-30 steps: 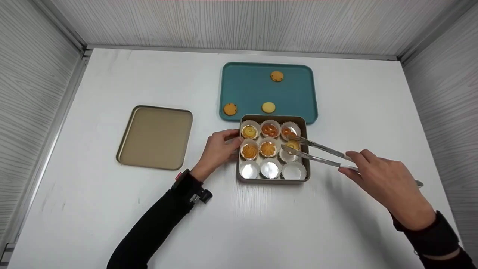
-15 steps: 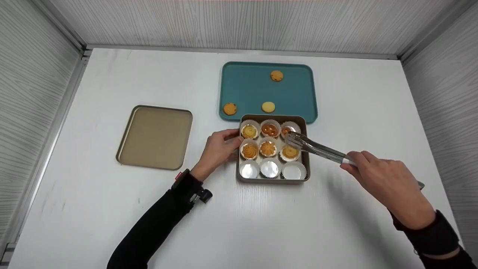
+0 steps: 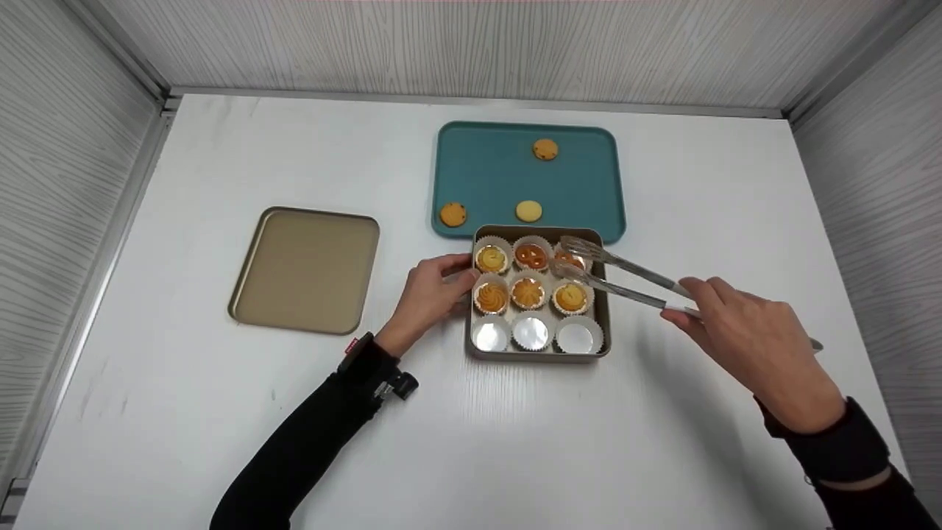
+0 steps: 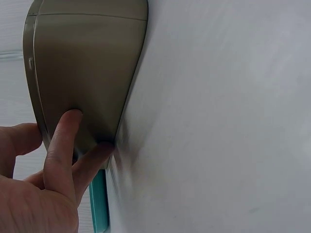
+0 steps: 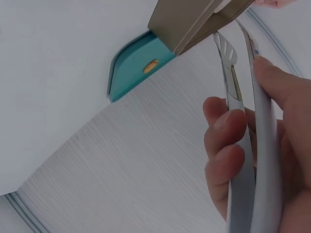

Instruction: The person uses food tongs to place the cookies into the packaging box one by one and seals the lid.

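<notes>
A square metal tin (image 3: 541,358) holds rows of paper cups. Small pastries with orange and yellow tops fill the back and middle rows; the front-row cups (image 3: 533,333) show bare silvery bottoms. My left hand (image 3: 434,294) touches the tin's left side, and in the left wrist view its fingers (image 4: 63,150) lie against the wall. My right hand (image 3: 758,346) grips metal tongs (image 3: 625,292) with light handles. Their arms stand apart, the tips over the back-right cup, either side of an orange-topped pastry (image 3: 570,259) that they partly hide.
Behind the tin lies a teal tray (image 3: 486,169), its front edge meeting the tin's back. It bears chocolate-chip cookies (image 3: 545,149) and a plain pale cookie (image 3: 528,211). A shallow gold-brown lid or tray (image 3: 305,272) lies to the left. Grey wood-grain panels (image 3: 478,51) border the table.
The tongs, first around the yellow-topped pastry in the middle-right cup, have closed up, moved back and spread over the back-right cup. My left hand and the tin have stayed in place.
</notes>
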Demonstrator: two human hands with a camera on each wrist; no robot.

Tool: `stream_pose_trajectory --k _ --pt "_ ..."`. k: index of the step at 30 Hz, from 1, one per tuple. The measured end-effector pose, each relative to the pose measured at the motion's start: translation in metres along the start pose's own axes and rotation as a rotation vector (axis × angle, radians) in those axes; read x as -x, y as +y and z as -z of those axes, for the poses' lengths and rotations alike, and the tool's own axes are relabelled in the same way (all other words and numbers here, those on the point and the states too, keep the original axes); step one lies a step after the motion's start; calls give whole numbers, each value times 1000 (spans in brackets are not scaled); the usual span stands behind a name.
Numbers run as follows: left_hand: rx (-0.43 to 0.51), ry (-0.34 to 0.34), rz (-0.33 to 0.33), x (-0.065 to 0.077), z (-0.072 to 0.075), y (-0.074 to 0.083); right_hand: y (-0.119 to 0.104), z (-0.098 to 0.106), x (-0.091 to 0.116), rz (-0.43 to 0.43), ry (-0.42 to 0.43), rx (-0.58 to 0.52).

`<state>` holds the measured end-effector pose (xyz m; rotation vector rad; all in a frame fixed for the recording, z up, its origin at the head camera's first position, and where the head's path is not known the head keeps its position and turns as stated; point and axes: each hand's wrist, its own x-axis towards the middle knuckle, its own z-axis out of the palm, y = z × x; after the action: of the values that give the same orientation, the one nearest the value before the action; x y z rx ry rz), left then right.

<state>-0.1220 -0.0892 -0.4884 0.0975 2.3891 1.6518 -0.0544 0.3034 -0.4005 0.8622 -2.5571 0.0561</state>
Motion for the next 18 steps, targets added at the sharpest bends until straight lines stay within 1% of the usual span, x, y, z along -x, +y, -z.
stream_pose_trajectory --k 2,5,9,14,18 --pt "1 0 1 0 0 0 4 -4 -10 -15 -10 5" --pt "3 1 6 0 -1 0 10 -12 -29 -46 -22 -18" --pt "0 1 8 0 -1 -1 19 -23 -55 -82 -76 -32" --pt "7 2 11 0 -1 -1 34 -40 -83 -102 -138 -39" --pt "12 6 14 1 0 0 44 -52 -101 -123 -218 -61"
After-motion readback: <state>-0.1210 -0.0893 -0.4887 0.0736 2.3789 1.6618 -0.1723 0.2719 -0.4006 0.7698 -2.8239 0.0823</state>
